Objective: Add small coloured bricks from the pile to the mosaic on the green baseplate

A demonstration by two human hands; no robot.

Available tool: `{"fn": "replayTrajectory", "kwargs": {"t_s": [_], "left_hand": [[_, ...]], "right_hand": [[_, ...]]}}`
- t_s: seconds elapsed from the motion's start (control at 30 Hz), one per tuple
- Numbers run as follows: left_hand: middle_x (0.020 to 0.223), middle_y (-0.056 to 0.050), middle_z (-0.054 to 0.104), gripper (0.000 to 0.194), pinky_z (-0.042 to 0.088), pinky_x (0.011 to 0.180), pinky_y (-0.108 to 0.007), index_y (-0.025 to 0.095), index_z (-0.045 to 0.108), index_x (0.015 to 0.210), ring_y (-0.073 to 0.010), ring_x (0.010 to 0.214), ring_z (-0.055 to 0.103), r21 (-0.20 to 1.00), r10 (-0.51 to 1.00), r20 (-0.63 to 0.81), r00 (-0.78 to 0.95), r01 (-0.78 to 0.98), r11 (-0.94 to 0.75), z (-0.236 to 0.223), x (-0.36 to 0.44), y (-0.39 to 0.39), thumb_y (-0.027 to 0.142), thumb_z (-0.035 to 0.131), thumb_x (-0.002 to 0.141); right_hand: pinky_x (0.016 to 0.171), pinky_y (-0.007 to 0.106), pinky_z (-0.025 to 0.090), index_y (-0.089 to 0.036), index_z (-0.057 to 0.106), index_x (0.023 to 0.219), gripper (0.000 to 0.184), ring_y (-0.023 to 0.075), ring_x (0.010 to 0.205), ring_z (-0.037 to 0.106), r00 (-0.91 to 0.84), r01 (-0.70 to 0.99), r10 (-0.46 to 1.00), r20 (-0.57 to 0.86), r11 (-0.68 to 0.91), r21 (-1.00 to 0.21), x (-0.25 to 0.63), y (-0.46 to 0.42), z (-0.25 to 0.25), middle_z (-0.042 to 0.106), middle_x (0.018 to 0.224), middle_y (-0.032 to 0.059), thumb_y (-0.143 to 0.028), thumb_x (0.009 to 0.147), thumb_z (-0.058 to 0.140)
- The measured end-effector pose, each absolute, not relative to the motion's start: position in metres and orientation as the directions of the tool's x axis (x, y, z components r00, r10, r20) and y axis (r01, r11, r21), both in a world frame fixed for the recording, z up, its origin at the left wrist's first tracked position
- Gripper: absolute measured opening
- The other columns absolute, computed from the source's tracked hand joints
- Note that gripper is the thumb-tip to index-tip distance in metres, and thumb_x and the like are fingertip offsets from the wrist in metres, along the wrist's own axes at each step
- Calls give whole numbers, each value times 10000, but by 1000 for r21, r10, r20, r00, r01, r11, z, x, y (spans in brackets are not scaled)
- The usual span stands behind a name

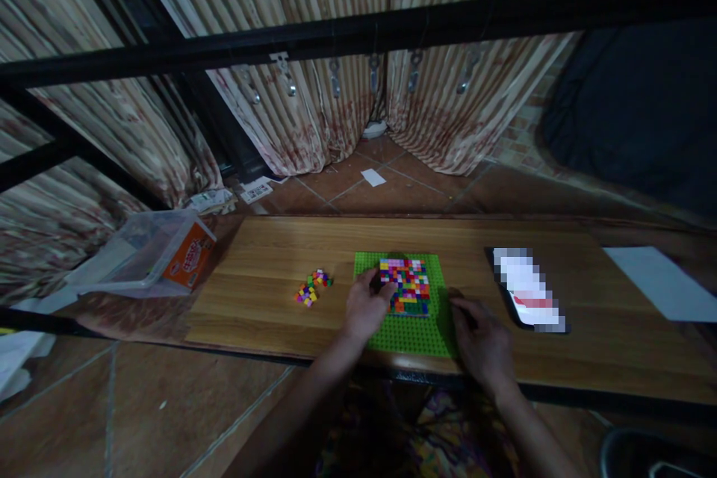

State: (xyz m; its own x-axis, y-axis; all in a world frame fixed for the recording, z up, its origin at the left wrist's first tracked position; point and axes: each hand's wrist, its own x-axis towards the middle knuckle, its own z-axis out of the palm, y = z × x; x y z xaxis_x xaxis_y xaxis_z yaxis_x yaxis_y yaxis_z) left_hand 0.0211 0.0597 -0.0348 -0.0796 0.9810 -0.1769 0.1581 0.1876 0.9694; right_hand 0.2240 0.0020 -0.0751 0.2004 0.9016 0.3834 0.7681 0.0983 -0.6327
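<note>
Clear bin (150, 278) beside table (258, 250), contents unclear; left hand (367, 306) at colourful bricks (410, 287), right hand (485, 340) by green baseplate (414, 336), grips unclear.

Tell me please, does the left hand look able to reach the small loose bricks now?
Probably yes. The loose bricks lie to the left of the left hand, with only bare table between; its fingers would just have to come away from the brick block.

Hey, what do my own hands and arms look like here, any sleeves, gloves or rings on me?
The left hand and right hand are bare, with no gloves. Both forearms are uncovered, with no sleeves or watch visible on them. The picture is too dim and small to rule out rings.
</note>
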Motion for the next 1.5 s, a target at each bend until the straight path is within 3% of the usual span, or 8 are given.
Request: {"fn": "replayTrajectory", "kwargs": {"t_s": [0.2, 0.43, 0.57, 0.73, 1.03, 1.37, 1.5], "left_hand": [[864, -40, 742, 279, 532, 765, -294, 174, 713, 887, -177, 783, 676, 951, 958, -285, -7, -130, 282, -34, 18, 62, 239, 772, 623], [864, -47, 742, 285, 526, 774, -299, 169, 727, 833, -185, 785, 672, 946, 962, -272, 27, -173, 273, -28, 14, 61, 273, 805, 579], [868, -55, 746, 343, 525, 782, -302, 169, 730, 867, -201, 827, 676, 950, 958, -287, 30, -123, 288, -23, 13, 63, 320, 821, 573], [862, -70, 746, 300, 517, 733, -288, 153, 727, 886, -189, 792, 672, 955, 956, -293, 2, 38, 293, -22, 13, 73, 400, 705, 717], [777, -37, 734, 125, 492, 647, -257, 178, 716, 772, -173, 715, 662, 952, 963, -264, -59, 142, 270, -22, 16, 77, 287, 680, 721], [824, -44, 741, 137, 507, 657, -256, 181, 708, 836, -175, 739, 675, 942, 978, -190, -88, 262, 207, -33, 18, 78, 271, 625, 775], [857, -67, 734, 227, 531, 718, -313, 170, 688, 973, -203, 773, 676, 921, 983, -154, -103, 345, 181, -30, 17, 78, 282, 621, 788]], "right_hand": [[724, 339, 524, -183, 673, 932, 297, 232, 847, 667, 201, 759, 908, 369, 94, -645, 226, 3, -79, 698, 972, 101, -385, 890, 458], [725, 338, 520, -180, 670, 937, 287, 229, 849, 669, 197, 755, 910, 366, 97, -648, 225, 3, -78, 695, 984, 105, -362, 891, 452], [715, 336, 517, -180, 668, 922, 281, 226, 821, 670, 186, 756, 906, 380, 115, -644, 224, 3, -75, 697, 934, 98, -352, 891, 449], [718, 329, 516, -180, 665, 934, 279, 222, 836, 668, 176, 758, 904, 390, 128, -639, 224, 3, -75, 693, 962, 104, -340, 897, 440], [743, 348, 516, -172, 665, 945, 285, 232, 857, 659, 197, 754, 906, 374, 104, -649, 224, 3, -76, 687, 964, 113, -344, 897, 443], [718, 344, 519, -171, 665, 942, 276, 228, 823, 663, 195, 747, 911, 363, 102, -657, 223, 4, -77, 688, 940, 106, -324, 892, 441], [731, 344, 522, -176, 664, 935, 270, 227, 833, 665, 213, 735, 906, 366, 99, -671, 222, 4, -76, 689, 950, 106, -316, 892, 437]]}}
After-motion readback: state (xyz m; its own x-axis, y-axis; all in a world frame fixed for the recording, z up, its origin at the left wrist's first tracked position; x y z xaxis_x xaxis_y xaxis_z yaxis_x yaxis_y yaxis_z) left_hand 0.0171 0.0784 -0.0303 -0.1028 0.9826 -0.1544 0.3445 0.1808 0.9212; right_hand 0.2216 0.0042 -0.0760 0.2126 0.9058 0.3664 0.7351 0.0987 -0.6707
